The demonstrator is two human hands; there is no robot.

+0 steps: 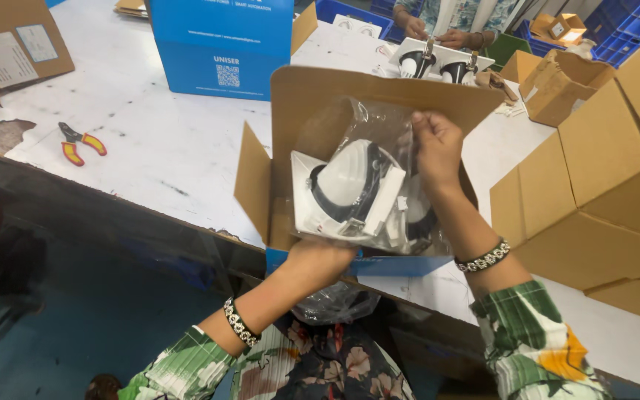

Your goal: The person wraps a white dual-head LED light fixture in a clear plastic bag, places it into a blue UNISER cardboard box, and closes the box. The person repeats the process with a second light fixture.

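Clear plastic bag (379, 148) with white square twin-lamp fixture (350, 192): half inside open brown cardboard box (312, 89) | right hand (436, 144) pinches bag top | left hand (320, 255) clasps box bottom.

One bagged white light fixture (353, 189), one open carton (312, 96), one pair of pliers (79, 142), two blue boxes (220, 44).

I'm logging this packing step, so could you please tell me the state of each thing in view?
Small box: open, flaps up, tilted at the table edge.
Fixture: in a clear bag, partly inside the small box.
Bag: top pinched by right hand.
Left hand: under the small box.
Pliers: lying on the table, jaws shut.
Brown box: open.
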